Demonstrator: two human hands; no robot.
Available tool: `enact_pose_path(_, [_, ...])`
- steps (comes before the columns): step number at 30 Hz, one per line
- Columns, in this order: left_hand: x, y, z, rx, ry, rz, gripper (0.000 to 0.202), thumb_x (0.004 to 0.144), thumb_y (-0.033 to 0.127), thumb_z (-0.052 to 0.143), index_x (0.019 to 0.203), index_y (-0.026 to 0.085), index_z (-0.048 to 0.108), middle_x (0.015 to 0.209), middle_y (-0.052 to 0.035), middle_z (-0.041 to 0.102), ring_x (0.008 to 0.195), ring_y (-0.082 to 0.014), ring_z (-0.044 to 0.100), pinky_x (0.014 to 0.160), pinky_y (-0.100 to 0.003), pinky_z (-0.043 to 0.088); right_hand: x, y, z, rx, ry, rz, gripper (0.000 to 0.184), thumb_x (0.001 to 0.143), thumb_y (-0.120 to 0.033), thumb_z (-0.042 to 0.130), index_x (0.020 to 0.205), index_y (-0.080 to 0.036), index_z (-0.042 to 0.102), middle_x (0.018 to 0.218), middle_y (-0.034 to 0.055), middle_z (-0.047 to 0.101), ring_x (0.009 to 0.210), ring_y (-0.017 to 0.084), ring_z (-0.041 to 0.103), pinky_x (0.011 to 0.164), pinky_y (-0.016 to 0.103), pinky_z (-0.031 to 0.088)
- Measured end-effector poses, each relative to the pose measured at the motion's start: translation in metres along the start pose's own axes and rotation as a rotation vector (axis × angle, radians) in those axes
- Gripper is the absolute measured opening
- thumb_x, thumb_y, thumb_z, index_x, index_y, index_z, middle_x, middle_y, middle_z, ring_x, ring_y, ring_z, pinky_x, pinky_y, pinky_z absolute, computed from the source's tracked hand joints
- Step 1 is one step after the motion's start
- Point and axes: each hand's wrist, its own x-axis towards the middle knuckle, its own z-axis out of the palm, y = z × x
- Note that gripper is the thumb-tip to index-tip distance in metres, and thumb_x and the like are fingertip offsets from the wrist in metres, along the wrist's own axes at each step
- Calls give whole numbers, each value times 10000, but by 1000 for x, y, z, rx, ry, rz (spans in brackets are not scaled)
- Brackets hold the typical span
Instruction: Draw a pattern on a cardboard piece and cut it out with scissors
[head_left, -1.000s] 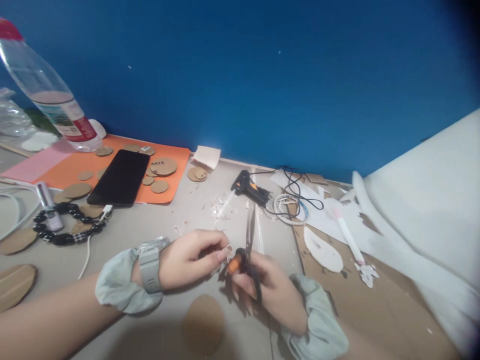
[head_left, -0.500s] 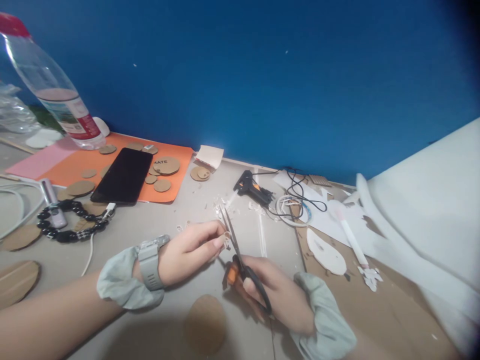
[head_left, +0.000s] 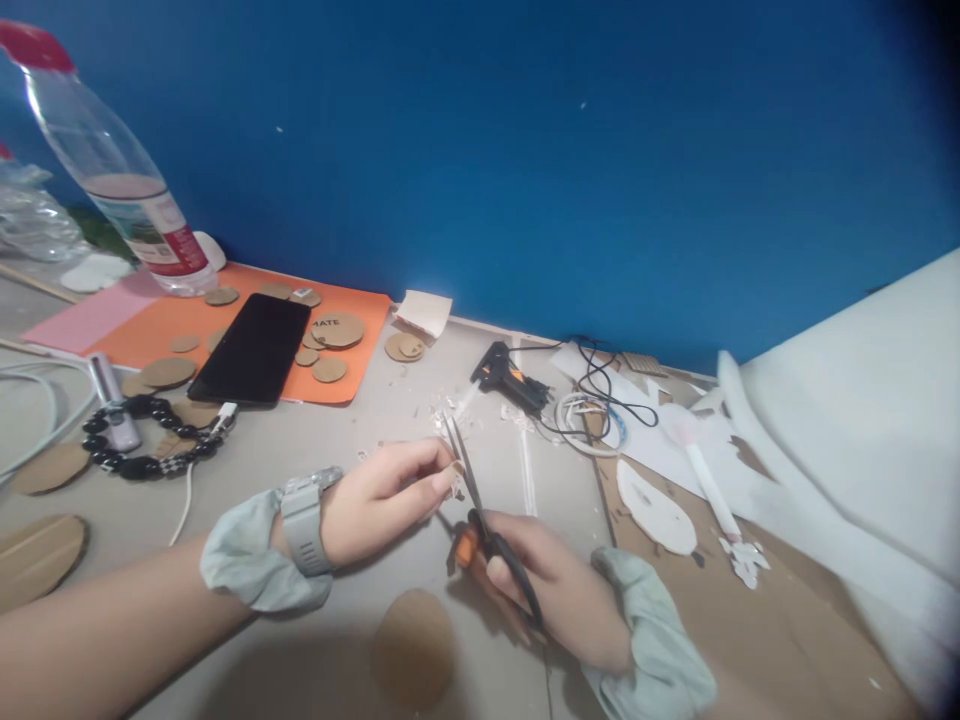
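My right hand (head_left: 559, 585) grips a pair of scissors (head_left: 470, 478) by its black and orange handles. The two blades point away from me and are slightly apart. Beside them, my left hand (head_left: 390, 500) pinches a small, pale curled scrap (head_left: 456, 483) between thumb and fingers. Whether the blades touch that scrap I cannot tell. A round cardboard disc (head_left: 415, 650) lies on the table just below both hands. Beyond the blade tips are small white shavings (head_left: 448, 418).
A black glue gun (head_left: 514, 380) with its cord lies behind the hands. On the left are a phone (head_left: 251, 350), a beaded bracelet (head_left: 142, 465) and a water bottle (head_left: 142, 220). Brown cardboard (head_left: 787, 640) with white cut-outs covers the right side. A blue wall (head_left: 480, 160) rises behind.
The view has shifted a little, so most things sit slightly further right. Both hands keep nearly the same pose, with the scissors and the scrap still held.
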Motion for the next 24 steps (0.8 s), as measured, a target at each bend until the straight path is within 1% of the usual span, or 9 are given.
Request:
enact_pose_path(2, [0, -1, 0, 9, 2, 2, 283, 949, 340, 411, 729, 168, 455, 635, 33, 441, 575, -93, 397, 547, -215, 354, 0, 0, 0, -17, 3, -16, 579, 816, -704, 398, 834, -152, 571, 648, -12, 484, 561, 114, 437, 536, 219, 381])
enact_pose_path(8, [-1, -1, 0, -7, -10, -5, 307, 951, 360, 411, 716, 169, 460, 603, 38, 466, 536, -87, 436, 535, -214, 365, 1, -1, -1, -14, 6, -7, 582, 818, -701, 401, 839, -147, 579, 620, -24, 461, 530, 106, 409, 508, 215, 360])
enact_pose_path(12, [0, -1, 1, -12, 4, -13, 306, 949, 353, 413, 708, 170, 459, 601, 36, 462, 536, -86, 422, 528, -209, 359, 1, -1, -1, -47, 15, -16, 565, 832, -685, 401, 827, -150, 583, 652, -6, 499, 580, 123, 455, 560, 225, 388])
enact_pose_path(14, [0, -1, 1, -9, 2, -14, 303, 947, 350, 413, 708, 170, 463, 602, 34, 462, 538, -88, 420, 528, -211, 358, 1, 0, -1, -40, 13, -3, 561, 833, -683, 403, 836, -151, 579, 633, -14, 487, 545, 113, 445, 527, 217, 380])
enact_pose_path(17, [0, -1, 1, 4, 6, 4, 304, 943, 353, 414, 706, 170, 466, 602, 32, 464, 542, -93, 420, 532, -218, 361, 1, 0, 0, 13, -9, 41, 572, 811, -701, 420, 862, -152, 571, 576, -45, 433, 441, 82, 376, 422, 193, 327])
enact_pose_path(22, [1, 1, -1, 32, 8, 26, 306, 942, 350, 413, 699, 170, 461, 597, 31, 461, 542, -93, 423, 528, -216, 369, 1, 3, 1, 55, 2, 40, 544, 803, -693, 452, 807, -157, 548, 568, -51, 426, 421, 67, 375, 397, 176, 321])
enact_pose_path(24, [1, 1, -1, 27, 13, 17, 309, 944, 352, 413, 700, 168, 461, 594, 34, 461, 538, -88, 425, 524, -208, 367, 1, 5, 2, 70, -2, 57, 532, 817, -678, 445, 819, -155, 543, 563, -58, 416, 397, 58, 363, 372, 168, 304])
